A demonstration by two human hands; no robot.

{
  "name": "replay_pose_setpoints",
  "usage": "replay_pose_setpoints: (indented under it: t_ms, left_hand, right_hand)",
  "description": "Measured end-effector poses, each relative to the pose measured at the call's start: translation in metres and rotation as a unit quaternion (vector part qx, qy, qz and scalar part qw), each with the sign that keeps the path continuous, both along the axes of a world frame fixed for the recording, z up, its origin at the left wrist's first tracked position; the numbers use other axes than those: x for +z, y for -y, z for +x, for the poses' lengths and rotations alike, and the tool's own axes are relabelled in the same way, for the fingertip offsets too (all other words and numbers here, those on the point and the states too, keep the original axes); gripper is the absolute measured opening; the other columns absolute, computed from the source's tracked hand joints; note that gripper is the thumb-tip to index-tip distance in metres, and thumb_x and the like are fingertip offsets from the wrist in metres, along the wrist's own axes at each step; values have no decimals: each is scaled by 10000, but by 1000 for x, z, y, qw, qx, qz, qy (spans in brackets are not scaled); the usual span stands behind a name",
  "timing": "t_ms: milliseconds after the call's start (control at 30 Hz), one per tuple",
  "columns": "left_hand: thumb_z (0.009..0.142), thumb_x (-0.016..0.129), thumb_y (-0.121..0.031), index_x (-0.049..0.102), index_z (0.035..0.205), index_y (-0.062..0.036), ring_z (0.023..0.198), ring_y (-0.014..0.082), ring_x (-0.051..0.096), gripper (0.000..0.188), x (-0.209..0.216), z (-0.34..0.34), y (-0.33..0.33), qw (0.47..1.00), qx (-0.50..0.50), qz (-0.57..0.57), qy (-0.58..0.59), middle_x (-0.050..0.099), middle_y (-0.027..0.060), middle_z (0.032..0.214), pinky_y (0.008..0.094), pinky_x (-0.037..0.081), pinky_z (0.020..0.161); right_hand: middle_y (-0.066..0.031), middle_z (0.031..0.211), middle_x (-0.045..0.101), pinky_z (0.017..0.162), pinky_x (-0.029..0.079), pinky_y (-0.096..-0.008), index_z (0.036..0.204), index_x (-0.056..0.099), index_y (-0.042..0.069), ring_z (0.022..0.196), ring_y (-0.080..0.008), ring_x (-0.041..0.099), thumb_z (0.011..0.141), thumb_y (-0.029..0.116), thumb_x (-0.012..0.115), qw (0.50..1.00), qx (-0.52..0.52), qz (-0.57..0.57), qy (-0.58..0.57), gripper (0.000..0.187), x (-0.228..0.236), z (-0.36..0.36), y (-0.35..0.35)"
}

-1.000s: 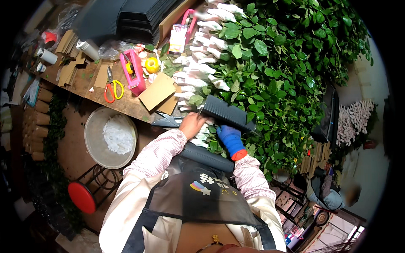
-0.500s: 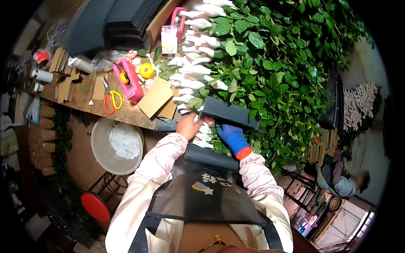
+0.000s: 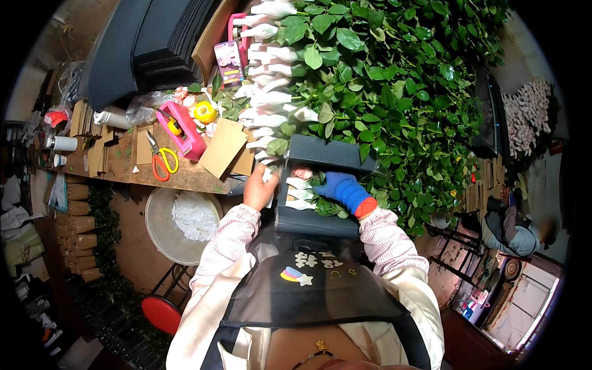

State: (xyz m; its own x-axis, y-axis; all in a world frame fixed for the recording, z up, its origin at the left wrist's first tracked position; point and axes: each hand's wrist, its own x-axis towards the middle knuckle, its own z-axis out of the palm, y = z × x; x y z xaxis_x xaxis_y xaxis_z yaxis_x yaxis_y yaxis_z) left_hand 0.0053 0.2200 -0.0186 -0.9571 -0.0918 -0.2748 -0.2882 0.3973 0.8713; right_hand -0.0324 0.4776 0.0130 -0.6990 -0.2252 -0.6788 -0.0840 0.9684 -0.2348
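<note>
A black ribbed wrapping sheet (image 3: 327, 153) lies folded open before me, its near flap (image 3: 314, 223) toward my apron. Between the flaps are several flower buds in white net sleeves (image 3: 300, 194) and a bare pink bud (image 3: 301, 172), apparently roses. My left hand (image 3: 258, 190), bare, is at the sheet's left edge with fingers bent. Something white shows by its fingertips; whether it is held is unclear. My right hand (image 3: 341, 190), in a blue glove with a red cuff, rests over leaves and stems just right of the netted buds. Its fingertips are hidden among them.
Leafy stems (image 3: 394, 111) cover the right side, their netted heads (image 3: 271, 98) lined along the left. Scissors (image 3: 161, 157), a pink tape dispenser (image 3: 182, 131) and cardboard pieces (image 3: 222, 148) lie on the wooden table. A pale bucket (image 3: 161, 228) stands below its edge.
My left hand has moved left, off the buds to the sheet's edge, uncovering the pink bud. My right hand stays at the stems, turned slightly. The whole view has shifted a little.
</note>
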Motion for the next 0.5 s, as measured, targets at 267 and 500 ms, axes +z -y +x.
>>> replay_pose_setpoints:
  t_ms: [267,500]
  left_hand:
    - [931,687,-338,712,896,-21,659,219,651,320,-21,16,-32,994,-84,-10,65,684,143,708,383,506,669]
    - [943,621,-140,601,776,-29,616,49,486,202,-13,13,2,980,139,140,-37,584,-40,669,269,384,540]
  right_hand:
    - [-131,1067,747,785,564,-477,1053,759,134,990,-304,725,865,389,647,991,12,98,-88,336,-27,13,15]
    - [-168,1063,734,860,552,-442,1125,714,104,1006,-329,710,810,458,699,998,-26,35,-38,474,-6,9,9]
